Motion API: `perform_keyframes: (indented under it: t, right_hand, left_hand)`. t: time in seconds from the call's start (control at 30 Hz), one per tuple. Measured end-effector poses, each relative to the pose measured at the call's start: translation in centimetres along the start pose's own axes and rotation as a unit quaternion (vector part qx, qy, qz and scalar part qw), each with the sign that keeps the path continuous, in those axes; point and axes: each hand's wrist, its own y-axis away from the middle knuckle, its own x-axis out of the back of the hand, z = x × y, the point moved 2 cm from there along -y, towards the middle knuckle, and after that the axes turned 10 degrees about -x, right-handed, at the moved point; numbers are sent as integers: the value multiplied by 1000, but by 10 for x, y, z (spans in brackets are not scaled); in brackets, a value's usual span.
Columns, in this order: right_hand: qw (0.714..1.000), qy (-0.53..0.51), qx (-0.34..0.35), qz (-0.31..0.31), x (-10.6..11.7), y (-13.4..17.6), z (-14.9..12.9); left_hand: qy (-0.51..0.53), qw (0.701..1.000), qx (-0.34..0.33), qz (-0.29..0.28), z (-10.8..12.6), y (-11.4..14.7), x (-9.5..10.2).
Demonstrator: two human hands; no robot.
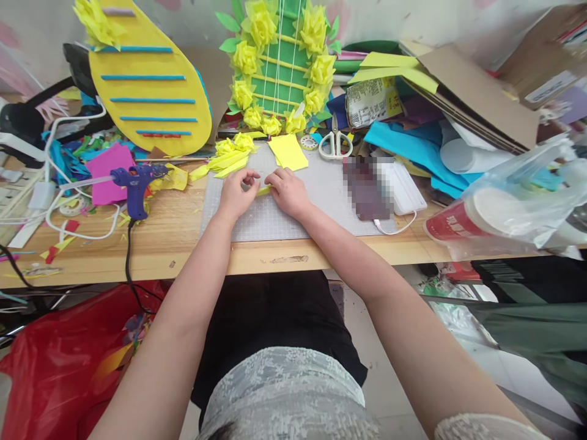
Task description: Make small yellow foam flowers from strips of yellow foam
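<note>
Over the grey cutting mat (316,214), my left hand (238,192) curls with thumb and fingers at one end of a narrow yellow paper strip (263,190). My right hand (288,190) pinches the strip's other end, fingers bent down toward the mat. Most of the strip is hidden by my fingers. Just beyond my right hand lie square yellow paper sheets (288,151). Past my left hand is a pile of folded yellow paper pieces and yellow paper flowers (232,153). White-handled scissors (335,143) rest at the mat's back edge.
A purple glue gun (137,183) with a black cord stands at left. Behind are a yellow board with blue bars (147,85) and a green flower-trimmed board (288,67). On the right sit a phone (368,188), a white power bank (403,186) and a bagged red cup (458,220).
</note>
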Motion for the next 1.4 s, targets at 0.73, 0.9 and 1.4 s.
perform_keyframes:
  t: [0.73, 0.9, 1.4]
  right_hand:
    - [995, -67, 27, 66, 11, 5, 0]
    - [997, -39, 39, 53, 9, 5, 1]
    - [997, -72, 1, -41, 2, 2, 11]
  left_hand:
    - [62, 996, 64, -15, -8, 0, -5]
    - [81, 987, 135, 15, 1, 1, -4]
    - [-77, 994, 72, 0, 7, 4, 2]
